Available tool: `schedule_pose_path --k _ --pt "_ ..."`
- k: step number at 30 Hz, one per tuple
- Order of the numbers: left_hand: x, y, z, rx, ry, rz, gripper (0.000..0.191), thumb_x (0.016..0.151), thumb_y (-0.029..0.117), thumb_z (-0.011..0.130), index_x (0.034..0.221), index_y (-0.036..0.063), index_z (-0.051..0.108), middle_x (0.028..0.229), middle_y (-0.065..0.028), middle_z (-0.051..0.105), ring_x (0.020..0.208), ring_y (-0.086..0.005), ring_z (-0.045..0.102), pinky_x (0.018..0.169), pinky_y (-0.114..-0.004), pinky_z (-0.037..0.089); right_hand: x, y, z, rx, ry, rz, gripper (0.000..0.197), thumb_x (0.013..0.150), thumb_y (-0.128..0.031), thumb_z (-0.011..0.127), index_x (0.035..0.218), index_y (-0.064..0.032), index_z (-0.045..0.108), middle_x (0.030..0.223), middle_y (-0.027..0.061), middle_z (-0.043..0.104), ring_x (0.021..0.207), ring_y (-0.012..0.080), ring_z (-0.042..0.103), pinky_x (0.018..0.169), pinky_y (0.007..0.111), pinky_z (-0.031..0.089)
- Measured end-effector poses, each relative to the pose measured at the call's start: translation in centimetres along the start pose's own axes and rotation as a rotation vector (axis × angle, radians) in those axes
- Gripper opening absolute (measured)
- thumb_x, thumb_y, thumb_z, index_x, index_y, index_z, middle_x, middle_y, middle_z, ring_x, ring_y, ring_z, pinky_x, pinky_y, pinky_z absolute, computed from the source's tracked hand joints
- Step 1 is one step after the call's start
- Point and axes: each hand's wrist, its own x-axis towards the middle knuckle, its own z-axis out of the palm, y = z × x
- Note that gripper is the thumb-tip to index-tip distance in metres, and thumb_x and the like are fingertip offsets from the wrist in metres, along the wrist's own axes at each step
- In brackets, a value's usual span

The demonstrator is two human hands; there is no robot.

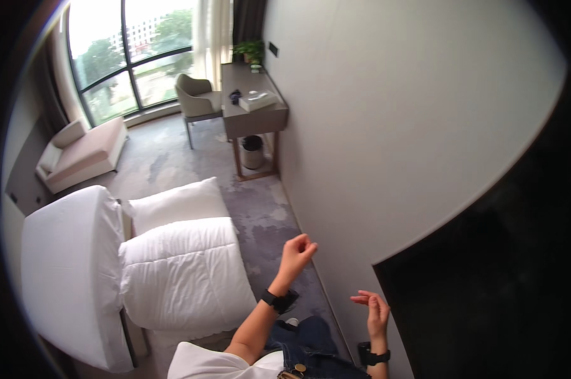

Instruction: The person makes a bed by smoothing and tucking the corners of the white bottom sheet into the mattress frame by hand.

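My left hand (298,253) is raised in front of me over the carpet, its fingers curled in with nothing visible in them. My right hand (375,310) hangs beside the lower corner of a large black panel, possibly a television (474,293). Its fingers are apart and hold nothing. Both wrists wear black bands. Left of my left hand lies a folded white duvet (186,279), with a white pillow (181,203) just beyond it. Alongside them is a bed mattress in a white sheet (67,279).
Ahead, a desk (254,123) against the wall carries a tissue box (258,100), a small dark object (235,96) and a potted plant (250,49). A waste bin (252,154) stands below. An armchair (195,99) and a chaise longue (84,154) are near the window (134,61).
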Motion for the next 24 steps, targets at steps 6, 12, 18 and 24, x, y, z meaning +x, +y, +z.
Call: schedule_pose_path --k 6,12,18,24 --pt "8.9 -1.8 -3.1 0.107 0.193 -0.057 0.029 0.081 0.008 0.063 0.064 0.0049 0.039 0.058 0.0072 0.036 0.057 -0.0017 0.033 0.048 -0.022 0.027 15.7 2.4 2.0 0.099 -0.151 0.042 0.039 0.102 -0.026 0.039 0.106 0.0047 0.062 0.090 0.0154 0.070 0.088 0.0199 0.067 0.084 0.033 0.052" --pt "21.8 -1.4 -8.7 0.181 0.420 0.036 0.025 0.080 0.005 0.061 0.063 0.0049 0.043 0.056 0.0061 0.040 0.053 -0.0019 0.037 0.046 -0.021 0.029 34.5 3.2 9.3 0.150 -0.375 -0.049 0.037 0.102 -0.024 0.039 0.107 0.0044 0.062 0.092 0.0143 0.070 0.087 0.0189 0.066 0.085 0.031 0.051" --pt "31.8 0.0 -15.6 0.255 0.629 0.028 0.031 0.083 0.005 0.062 0.062 0.0070 0.040 0.056 0.0070 0.040 0.053 -0.0017 0.038 0.046 -0.021 0.030 53.1 3.8 17.4 0.178 -0.471 -0.141 0.039 0.102 -0.026 0.038 0.105 0.0025 0.064 0.089 0.0126 0.070 0.084 0.0170 0.066 0.083 0.029 0.051" --pt "37.2 1.6 -25.9 0.263 0.987 0.069 0.027 0.083 0.003 0.061 0.063 0.0074 0.043 0.056 0.0054 0.043 0.051 -0.0034 0.046 0.049 -0.020 0.038 65.0 0.9 28.7 0.214 -0.569 -0.100 0.038 0.102 -0.026 0.037 0.103 0.0024 0.063 0.087 0.0123 0.070 0.082 0.0177 0.067 0.081 0.029 0.051"
